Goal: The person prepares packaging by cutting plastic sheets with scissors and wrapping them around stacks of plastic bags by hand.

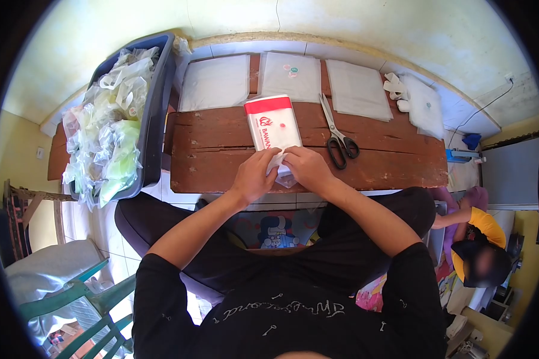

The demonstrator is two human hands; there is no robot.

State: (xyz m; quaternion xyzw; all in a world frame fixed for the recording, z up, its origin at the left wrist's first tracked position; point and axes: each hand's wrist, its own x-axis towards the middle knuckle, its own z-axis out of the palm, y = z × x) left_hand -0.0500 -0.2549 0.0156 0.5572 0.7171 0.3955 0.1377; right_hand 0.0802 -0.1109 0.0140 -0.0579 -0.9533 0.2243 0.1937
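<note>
A white packet with a red band and red print (pixel 272 122) lies on the brown wooden table (pixel 221 158), near its front edge. Both hands meet at the packet's near end. My left hand (pixel 257 173) has its fingers closed on a small piece of clear plastic there. Next to it, my right hand (pixel 308 170) pinches at the same spot, its fingertips almost touching the left ones. Clear film sticks out below the hands. Black-handled scissors (pixel 337 131) lie open to the right of the packet, blades pointing away.
Stacks of clear plastic sheets (pixel 215 82) line the table's back edge, with white rolled pieces (pixel 395 87) at the right. A dark bin (pixel 153 119) full of plastic bags stands left. Another person (pixel 482 245) sits at the right. A green chair (pixel 90 299) is lower left.
</note>
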